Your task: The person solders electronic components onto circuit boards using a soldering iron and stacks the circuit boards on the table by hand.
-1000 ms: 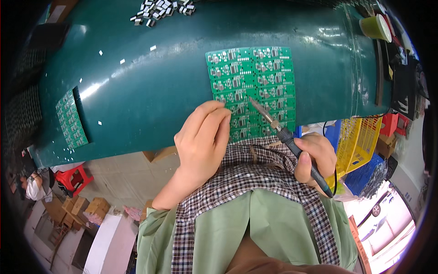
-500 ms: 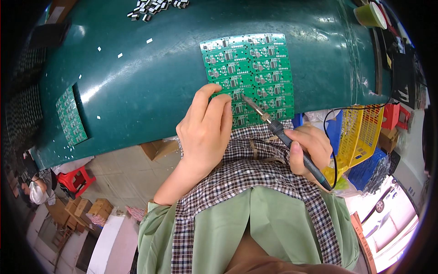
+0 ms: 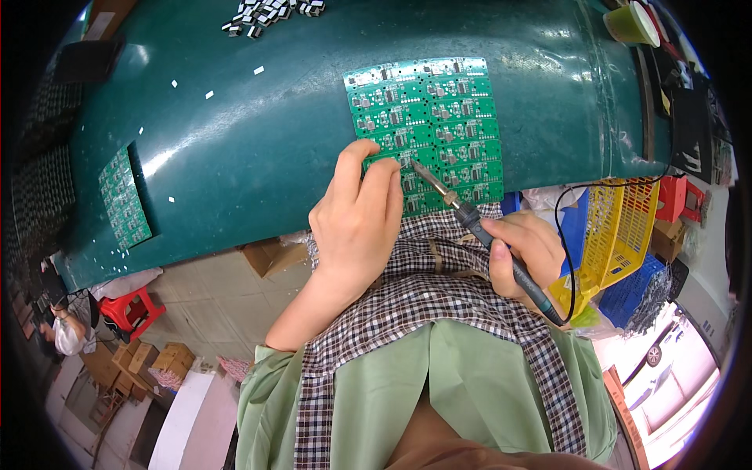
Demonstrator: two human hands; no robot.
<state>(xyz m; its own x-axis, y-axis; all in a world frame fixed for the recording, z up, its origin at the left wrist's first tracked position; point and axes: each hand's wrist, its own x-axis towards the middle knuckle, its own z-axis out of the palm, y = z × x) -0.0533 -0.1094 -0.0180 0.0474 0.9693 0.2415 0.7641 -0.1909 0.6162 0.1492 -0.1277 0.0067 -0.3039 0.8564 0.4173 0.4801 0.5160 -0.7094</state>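
Note:
A green panel of printed circuit boards lies on the table in front of me, its near edge close to my checked apron. My right hand is wrapped round the dark handle of a soldering iron. The iron slants up and left, its metal tip at a component in the panel's lower half. At the panel's left side, my left hand has its fingers bent and drawn together close to that tip. Whatever the fingertips pinch is too small to make out.
Another circuit panel lies at the table's left end. Small black-and-white parts are heaped at the far edge, and white chips are scattered leftward. A green cup stands far right. The iron's cord passes a yellow basket.
The soldering iron and my right hand have shifted slightly up and left. My left hand has moved a little to the right; its fingers stay bent. The panel lies about where it was.

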